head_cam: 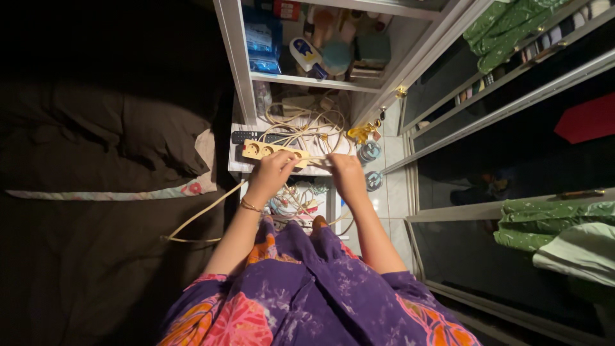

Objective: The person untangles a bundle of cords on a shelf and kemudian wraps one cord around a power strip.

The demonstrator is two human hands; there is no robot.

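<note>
At the front edge of the small white table point(238, 165), the left hand point(274, 172) clamps the cream power strip point(272, 151) steady while right hand point(343, 172) fingers pinch a plugged cord point(318, 161).

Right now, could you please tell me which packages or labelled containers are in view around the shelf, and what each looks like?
Blue packet: upper shelf, left side, upright, flat, blue with pale patches.
White bottle: upper shelf, middle, tilted, white with a blue label.
Red box: top of the shelf, small, red, partly cut off.
No screens or signs show.
Left hand holds the cream power strip; right hand pinches its cable.
</note>
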